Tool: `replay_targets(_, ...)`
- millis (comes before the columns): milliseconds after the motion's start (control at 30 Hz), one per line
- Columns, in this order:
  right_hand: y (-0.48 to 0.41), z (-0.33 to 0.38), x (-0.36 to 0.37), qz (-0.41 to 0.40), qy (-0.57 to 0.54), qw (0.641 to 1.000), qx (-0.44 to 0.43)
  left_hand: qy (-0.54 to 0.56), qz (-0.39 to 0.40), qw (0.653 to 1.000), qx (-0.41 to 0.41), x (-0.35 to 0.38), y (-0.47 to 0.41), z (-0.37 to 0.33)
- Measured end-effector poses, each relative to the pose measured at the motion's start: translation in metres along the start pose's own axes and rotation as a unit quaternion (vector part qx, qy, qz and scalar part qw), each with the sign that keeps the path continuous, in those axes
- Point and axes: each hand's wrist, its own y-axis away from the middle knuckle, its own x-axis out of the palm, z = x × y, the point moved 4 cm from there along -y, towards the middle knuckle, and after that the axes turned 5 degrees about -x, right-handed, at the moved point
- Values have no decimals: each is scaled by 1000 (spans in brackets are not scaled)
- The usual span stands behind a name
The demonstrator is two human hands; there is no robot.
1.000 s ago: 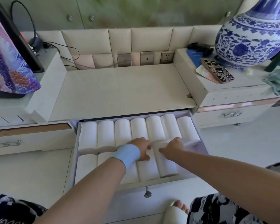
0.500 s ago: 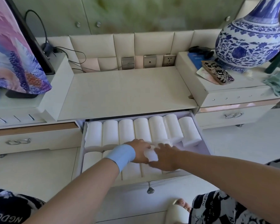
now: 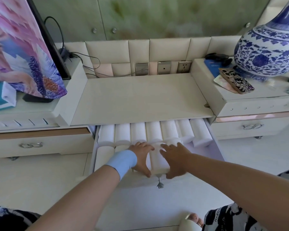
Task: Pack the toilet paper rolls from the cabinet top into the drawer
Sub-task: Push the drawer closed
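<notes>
The open drawer (image 3: 214,144) under the cabinet top (image 3: 140,97) holds several white toilet paper rolls lying side by side in two rows; the back row (image 3: 153,130) fills the drawer's width. My left hand (image 3: 141,157), with a blue wristband, and my right hand (image 3: 174,160) press on either side of one roll (image 3: 158,160) in the front row, fingers spread along it. Front-row rolls (image 3: 104,157) lie to the left of my hands. The drawer's front right corner shows bare lilac floor. No rolls lie on the cabinet top.
A blue-and-white vase (image 3: 267,52), a phone (image 3: 236,82) and a blue booklet stand on the right cabinet. A screen draped in pink cloth (image 3: 20,47) and a teal box (image 3: 0,95) sit left. A key (image 3: 160,183) hangs at the drawer front. Wall sockets (image 3: 183,66) line the back.
Both hands have slid toward the drawer front and now clasp one front-row roll from both sides. The view has shifted, showing more of the left cabinet.
</notes>
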Motion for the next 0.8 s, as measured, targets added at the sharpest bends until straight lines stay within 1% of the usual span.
replay_targets(133, -5, -19, -20, -99, 16, 993, 65, 65, -123, 990, -40, -16, -7, 16)
replay_targets(200, -6, -25, -31, -140, 12, 985, 103, 117, -157, 976, -94, -21, -5, 27)
replay_targets(233, -6, -27, -35, -146, 2, 981, 127, 159, -159, 965, -133, -23, -4, 33)
replay_targets(300, -6, -31, -39, -120, -34, 976, 176, 247, -151, 934, -211, -23, -2, 43)
replay_targets(333, -6, -35, -37, -100, -76, 970, 208, 293, -135, 916, -240, -22, -2, 47)
replay_targets(367, -8, -40, -34, -85, -135, 957, 241, 357, -111, 890, -262, -21, -2, 49)
replay_targets(433, -14, -49, -27, -54, -279, 914, 291, 506, -47, 813, -284, -18, -6, 51)
replay_targets(467, -18, -52, -24, -39, -348, 888, 297, 559, -27, 778, -285, -17, -9, 52)
replay_targets(500, -23, -53, -23, -29, -411, 862, 297, 597, -18, 751, -280, -16, -12, 53)
replay_targets(533, -28, -55, -25, -38, -473, 828, 299, 627, -15, 729, -274, -15, -16, 54)
replay_targets(600, -36, -60, -26, -77, -588, 744, 308, 680, -13, 685, -263, -13, -25, 56)
replay_targets(667, -40, -62, -25, -95, -660, 672, 323, 733, -12, 632, -250, -15, -32, 57)
replay_targets(700, -43, -62, -24, -97, -685, 644, 325, 766, -10, 597, -241, -15, -36, 58)
replay_targets(767, -49, -63, -27, -107, -720, 610, 312, 824, -8, 523, -217, -18, -43, 60)
replay_targets(800, -52, -64, -29, -114, -735, 595, 306, 842, -13, 499, -206, -20, -46, 61)
